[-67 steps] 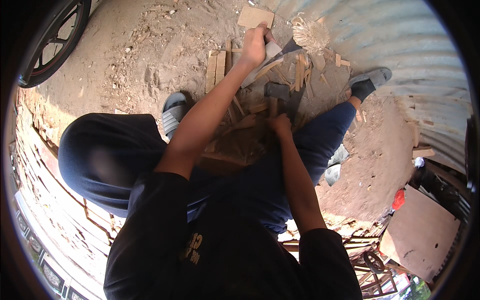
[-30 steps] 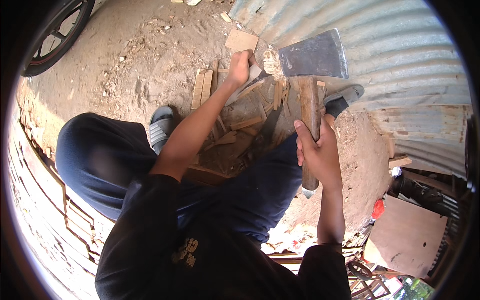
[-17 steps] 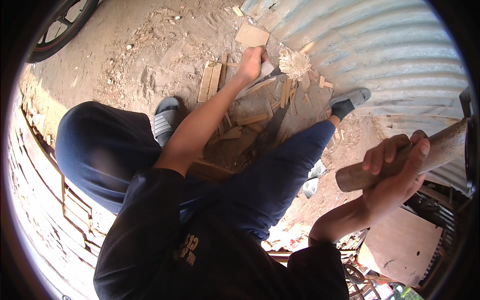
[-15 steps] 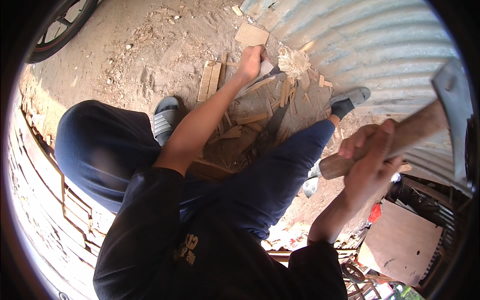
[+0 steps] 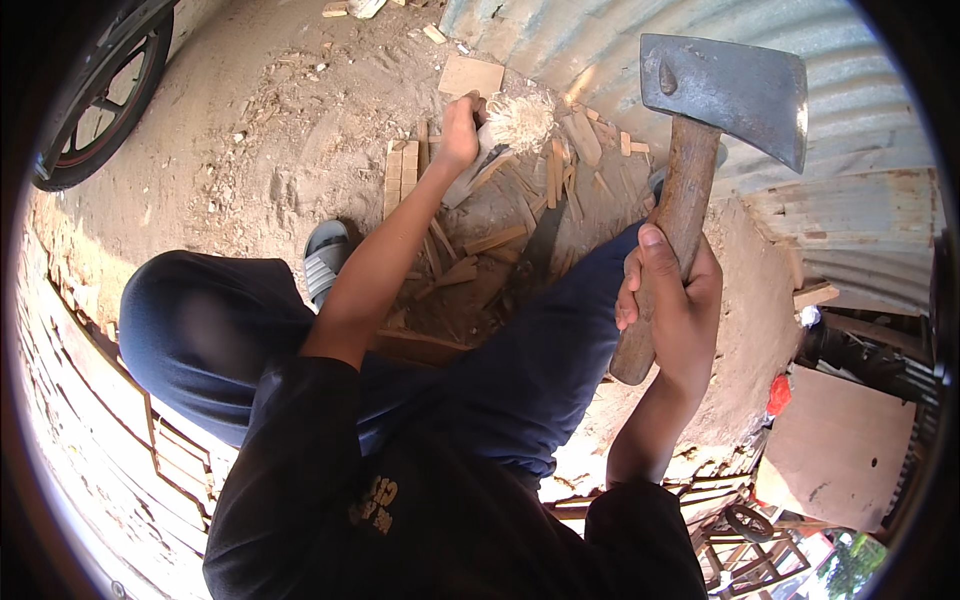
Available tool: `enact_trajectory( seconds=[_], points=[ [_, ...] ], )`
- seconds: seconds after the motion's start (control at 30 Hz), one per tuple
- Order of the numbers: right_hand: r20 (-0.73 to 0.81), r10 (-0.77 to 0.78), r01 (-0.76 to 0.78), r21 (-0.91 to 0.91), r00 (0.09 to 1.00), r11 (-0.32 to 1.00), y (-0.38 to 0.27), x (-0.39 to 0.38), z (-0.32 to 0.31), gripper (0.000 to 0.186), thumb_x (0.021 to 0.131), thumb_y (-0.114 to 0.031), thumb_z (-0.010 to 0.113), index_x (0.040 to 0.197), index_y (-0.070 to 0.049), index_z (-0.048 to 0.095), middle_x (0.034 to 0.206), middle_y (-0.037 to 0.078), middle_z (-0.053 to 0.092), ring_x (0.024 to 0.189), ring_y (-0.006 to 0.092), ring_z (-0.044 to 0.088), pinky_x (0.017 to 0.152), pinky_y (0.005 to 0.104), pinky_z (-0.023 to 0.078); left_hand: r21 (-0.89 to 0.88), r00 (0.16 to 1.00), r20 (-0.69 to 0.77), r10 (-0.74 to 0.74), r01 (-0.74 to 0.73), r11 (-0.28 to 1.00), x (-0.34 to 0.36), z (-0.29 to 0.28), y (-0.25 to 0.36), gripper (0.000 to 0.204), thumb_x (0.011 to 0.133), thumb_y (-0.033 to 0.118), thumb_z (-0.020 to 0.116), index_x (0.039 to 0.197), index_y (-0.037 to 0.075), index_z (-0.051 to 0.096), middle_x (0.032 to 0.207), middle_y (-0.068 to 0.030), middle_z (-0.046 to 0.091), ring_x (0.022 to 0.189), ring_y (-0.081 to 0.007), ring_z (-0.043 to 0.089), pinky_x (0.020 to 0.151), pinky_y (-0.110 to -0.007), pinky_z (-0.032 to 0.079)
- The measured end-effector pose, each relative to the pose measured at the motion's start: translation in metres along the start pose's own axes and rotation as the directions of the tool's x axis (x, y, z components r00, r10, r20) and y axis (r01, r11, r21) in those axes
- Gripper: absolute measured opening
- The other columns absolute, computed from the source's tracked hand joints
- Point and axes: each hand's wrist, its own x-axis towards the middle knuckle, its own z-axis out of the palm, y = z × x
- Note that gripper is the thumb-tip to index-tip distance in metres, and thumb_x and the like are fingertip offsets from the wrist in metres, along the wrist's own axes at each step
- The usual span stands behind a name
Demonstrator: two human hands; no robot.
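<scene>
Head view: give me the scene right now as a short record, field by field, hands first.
Right hand: closed around the wooden handle of a hatchet
Left hand: curled beside a frayed pale block; anything gripped is hidden
Tan board: just beyond the left hand
Wooden offcuts: scattered on the dirt ground
Surroundings: corrugated metal sheet upper right, spoked wheel upper left

The right hand [image 5: 685, 295] holds a wooden-handled axe [image 5: 696, 155] while the left hand [image 5: 461, 132] sits beside frayed pale wood [image 5: 521, 122]
</scene>
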Motion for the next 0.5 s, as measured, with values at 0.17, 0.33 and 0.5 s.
enact_trajectory(
  seconds=[0.17,0.33,0.5],
  points=[
    [0.105,0.231,-0.252,0.272,0.967,0.929,0.068,0.043,0.004,0.022,0.091,-0.021,0.062,0.095,-0.001,0.052,0.064,0.004,0.049,0.045,0.0115,0.047,0.041,0.0271,0.041,-0.068,0.997,0.044,-0.059,0.062,0.996,-0.001,0.003,-0.034,0.042,0.095,0.029,0.035,0.078,-0.005,0.051,0.064,-0.0093,0.048,0.065,-0.0164,0.044,0.062,-0.034,0.036],
    [0.173,0.411,-0.445,0.300,0.895,0.844,0.216,0.117,0.028,0.020,0.087,-0.018,0.066,0.089,-0.002,0.054,0.065,0.004,0.053,0.050,0.0133,0.052,0.044,0.0301,0.045,-0.186,0.991,0.079,-0.105,0.118,0.976,-0.002,-0.002,-0.133,0.033,0.093,0.019,0.044,0.111,-0.006,0.056,0.094,-0.0174,0.059,0.088,-0.0268,0.056,0.080,-0.037,0.045],
    [0.244,0.603,-0.649,0.209,0.759,0.732,0.319,0.126,0.039,0.019,0.086,-0.019,0.067,0.086,-0.002,0.057,0.067,0.006,0.057,0.052,0.0162,0.054,0.050,0.0339,0.049,-0.100,0.981,0.185,-0.052,0.071,0.992,-0.013,-0.011,-0.132,0.036,0.087,0.010,0.056,0.121,-0.001,0.051,0.108,-0.0210,0.056,0.102,-0.0367,0.052,0.091,-0.041,0.042]
  ],
)
